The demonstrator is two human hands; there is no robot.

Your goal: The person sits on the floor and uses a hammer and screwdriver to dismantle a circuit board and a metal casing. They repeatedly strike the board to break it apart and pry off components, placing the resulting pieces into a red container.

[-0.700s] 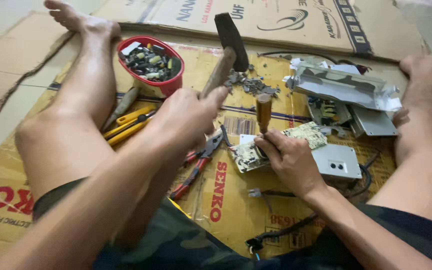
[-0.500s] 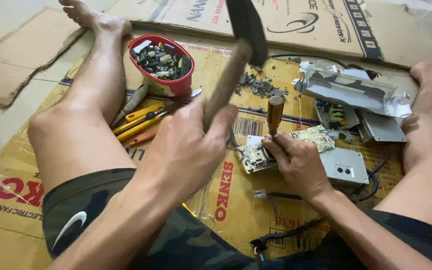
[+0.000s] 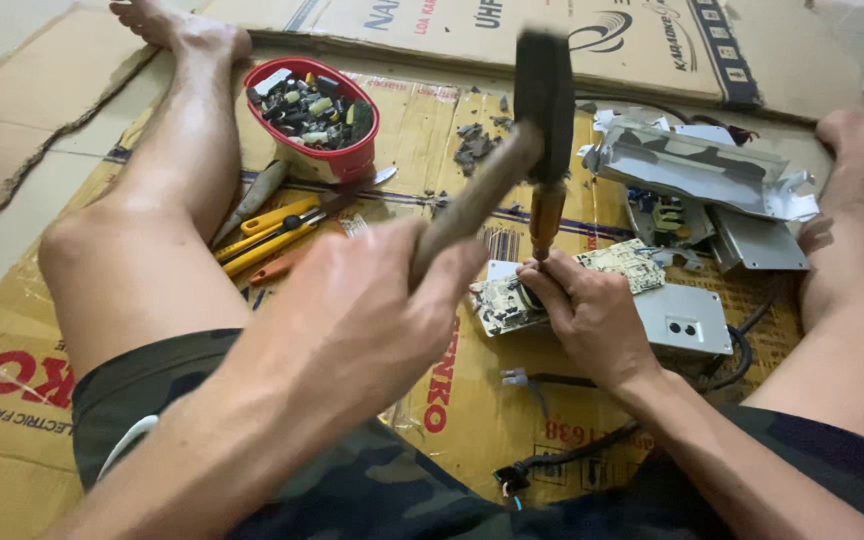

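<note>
My left hand [image 3: 372,310] grips the wooden handle of a hammer [image 3: 544,90]. Its dark head sits right over the top of a wooden-handled screwdriver [image 3: 546,215]; I cannot tell if they touch. My right hand [image 3: 592,310] holds that screwdriver upright, its tip hidden by my fingers where it meets a pale circuit board [image 3: 500,305] on the cardboard. A second circuit board [image 3: 624,262] lies just behind my right hand.
A red bowl [image 3: 347,160] of small electronic parts stands far left beside my left leg. Yellow-handled tools [image 3: 272,235] lie by my knee. Bent metal housing [image 3: 697,165], a white box [image 3: 687,322] and a black cable [image 3: 572,450] lie to the right.
The hammer head has swung right and down, from raised above the bowl side to directly over the screwdriver's handle. My right hand and the screwdriver stayed on the board.
</note>
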